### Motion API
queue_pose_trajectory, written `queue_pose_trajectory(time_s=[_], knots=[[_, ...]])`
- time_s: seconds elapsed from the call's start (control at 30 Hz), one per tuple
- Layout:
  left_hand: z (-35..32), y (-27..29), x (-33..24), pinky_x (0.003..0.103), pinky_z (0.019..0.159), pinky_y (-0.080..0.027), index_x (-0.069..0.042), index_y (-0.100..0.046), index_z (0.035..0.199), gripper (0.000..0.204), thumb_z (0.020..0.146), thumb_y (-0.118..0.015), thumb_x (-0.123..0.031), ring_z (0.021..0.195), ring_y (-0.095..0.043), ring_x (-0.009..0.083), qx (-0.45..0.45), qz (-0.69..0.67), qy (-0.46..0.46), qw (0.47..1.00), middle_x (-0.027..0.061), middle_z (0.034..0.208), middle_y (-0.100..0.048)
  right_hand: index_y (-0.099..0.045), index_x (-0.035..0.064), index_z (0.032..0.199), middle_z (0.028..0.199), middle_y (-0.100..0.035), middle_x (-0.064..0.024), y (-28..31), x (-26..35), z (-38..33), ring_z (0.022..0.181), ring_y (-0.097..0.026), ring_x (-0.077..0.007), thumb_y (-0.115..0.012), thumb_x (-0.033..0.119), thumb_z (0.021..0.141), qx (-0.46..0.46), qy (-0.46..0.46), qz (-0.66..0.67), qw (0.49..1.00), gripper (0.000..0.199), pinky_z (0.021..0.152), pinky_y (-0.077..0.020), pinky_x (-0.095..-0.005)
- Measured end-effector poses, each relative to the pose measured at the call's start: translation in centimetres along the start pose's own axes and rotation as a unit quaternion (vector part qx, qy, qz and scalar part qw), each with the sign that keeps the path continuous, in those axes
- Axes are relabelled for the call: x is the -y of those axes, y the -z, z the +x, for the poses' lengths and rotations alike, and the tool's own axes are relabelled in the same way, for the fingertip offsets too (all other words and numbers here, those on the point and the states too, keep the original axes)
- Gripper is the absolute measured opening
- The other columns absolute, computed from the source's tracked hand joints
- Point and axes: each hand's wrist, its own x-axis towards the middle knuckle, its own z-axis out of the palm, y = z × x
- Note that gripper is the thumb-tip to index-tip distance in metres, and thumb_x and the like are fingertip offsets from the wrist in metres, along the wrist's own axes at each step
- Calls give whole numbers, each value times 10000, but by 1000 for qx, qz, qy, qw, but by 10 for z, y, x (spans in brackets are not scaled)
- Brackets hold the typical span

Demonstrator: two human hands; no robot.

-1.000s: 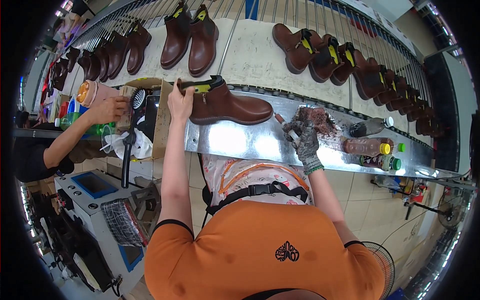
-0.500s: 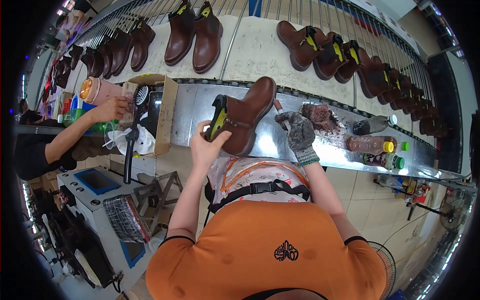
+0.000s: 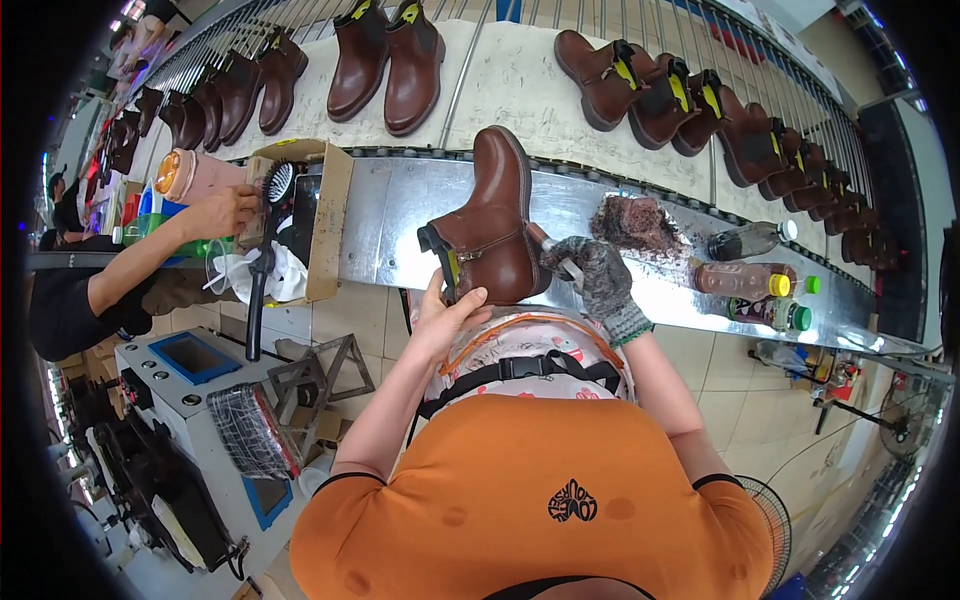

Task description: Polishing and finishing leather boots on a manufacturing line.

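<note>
A brown leather ankle boot [image 3: 485, 225] with a side zip and yellow lining is tilted over the metal bench, its toe pointing away from me. My bare left hand [image 3: 448, 318] grips it by the opening, thumb on the outside. On the boot's right, my right hand [image 3: 598, 283] wears a dirty grey knitted glove. It is closed round a slim stick-like tool [image 3: 540, 238] with a brown end, which lies at the sole edge; its exact kind is unclear. Beyond that hand sits a crumbly, dark brown sponge-like lump [image 3: 636, 222].
Bottles [image 3: 742, 281] with coloured caps lie on the bench's right. At left stands a cardboard box [image 3: 333, 225] with a black-handled hairbrush [image 3: 264, 262]; a co-worker's hand [image 3: 228, 210] is beside it. Behind, brown boots [image 3: 412, 75] line a pale conveyor [image 3: 510, 90].
The boot has turned more upright, its toe swinging left and its heel lower right. The right hand and tool have moved slightly nearer to me, beside the sole edge.
</note>
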Motion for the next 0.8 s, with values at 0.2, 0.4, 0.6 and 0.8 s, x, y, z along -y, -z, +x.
queue_pose_trajectory(time_s=[0.2, 0.4, 0.6, 0.8], knots=[[-3, -14, -6, 318, 735, -573, -64, -261, 1339, 598, 865, -622, -115, 898, -641, 269, 18, 4, 21, 1000, 163, 1131, -536, -672, 86, 841, 798, -663, -65, 37, 39, -18, 722, -620, -254, -593, 176, 778, 56, 11, 21, 998, 136, 666, -469, -335], [-5, -30, -10, 305, 728, -573, -78, -257, 1334, 578, 881, -609, -152, 915, -640, 263, 9, -11, 16, 1000, 160, 1140, -532, -674, 96, 800, 786, -648, -69, 40, 34, -54, 695, -600, -260, -464, 344, 882, 29, 80, -109, 990, 336, 647, -458, -352], [-2, -34, -15, 317, 755, -568, -86, -258, 1313, 566, 885, -608, -209, 927, -629, 253, 35, -60, 23, 997, 157, 1158, -505, -681, 46, 805, 776, -653, -113, 47, 52, -62, 695, -618, -280, -300, 509, 919, 6, 55, 4, 998, 611, 663, -478, -348], [0, -37, -28, 237, 679, -577, -39, -274, 1302, 537, 902, -582, -222, 898, -653, 249, 50, -143, 27, 988, 163, 1167, -525, -656, 36, 790, 774, -659, -102, 43, 56, -69, 698, -623, -265, -330, 465, 913, -30, 82, -16, 996, 553, 643, -478, -348]])
